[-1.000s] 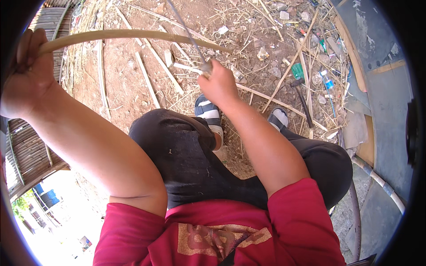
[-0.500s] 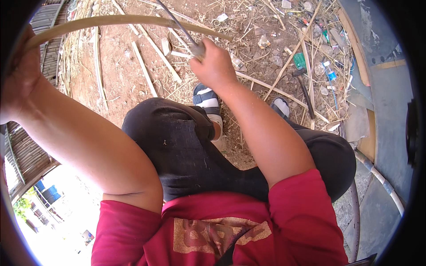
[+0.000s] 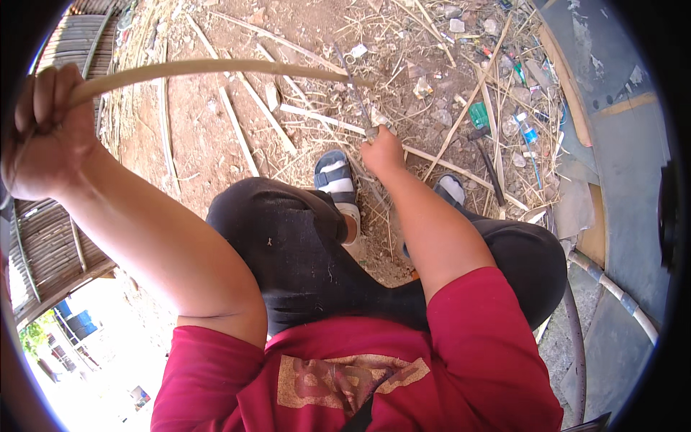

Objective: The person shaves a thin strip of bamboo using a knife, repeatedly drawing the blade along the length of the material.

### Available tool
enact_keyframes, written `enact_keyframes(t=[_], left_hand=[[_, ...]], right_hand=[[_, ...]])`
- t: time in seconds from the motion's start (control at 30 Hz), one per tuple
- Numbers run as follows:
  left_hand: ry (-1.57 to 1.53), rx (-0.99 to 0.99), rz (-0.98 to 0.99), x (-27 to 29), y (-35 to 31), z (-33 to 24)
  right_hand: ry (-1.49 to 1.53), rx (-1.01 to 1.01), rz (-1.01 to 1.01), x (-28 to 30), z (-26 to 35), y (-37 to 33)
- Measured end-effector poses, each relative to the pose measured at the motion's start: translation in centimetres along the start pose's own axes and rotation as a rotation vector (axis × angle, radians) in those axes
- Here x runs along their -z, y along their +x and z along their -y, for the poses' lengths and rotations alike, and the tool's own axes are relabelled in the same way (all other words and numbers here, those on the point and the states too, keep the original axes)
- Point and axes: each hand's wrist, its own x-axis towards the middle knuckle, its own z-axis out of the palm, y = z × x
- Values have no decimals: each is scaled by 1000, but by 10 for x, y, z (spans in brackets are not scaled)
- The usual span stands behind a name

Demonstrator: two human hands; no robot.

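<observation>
My left hand (image 3: 52, 133), at the far left, is closed around one end of a long bamboo strip (image 3: 209, 67). The strip arches rightward across the view, and its far end points away from that hand. My right hand (image 3: 383, 153), ahead of my feet, grips the short handle of what looks like a long, thin-bladed knife (image 3: 361, 99). Its dark blade slants up and left and crosses the strip near its free end. Blur hides whether blade and strip touch.
Pale split strips (image 3: 237, 129) lie scattered over the dirt ground. At the right are a dark hammer-like tool (image 3: 491, 169), a crushed green bottle (image 3: 479, 115) and a bottle with a blue label (image 3: 526, 129). Grey sheeting (image 3: 633, 187) borders the right; a slatted bamboo panel (image 3: 50, 245) stands left.
My right hand has drawn the knife back toward my body and slightly right. My left hand has come further into view, and the strip now sits lower in the picture.
</observation>
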Motion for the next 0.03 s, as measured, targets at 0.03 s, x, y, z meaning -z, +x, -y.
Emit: enact_keyframes(t=[0.03], left_hand=[[18, -37, -18, -2, 1, 1]], right_hand=[[-33, -39, 58, 11, 9, 3]])
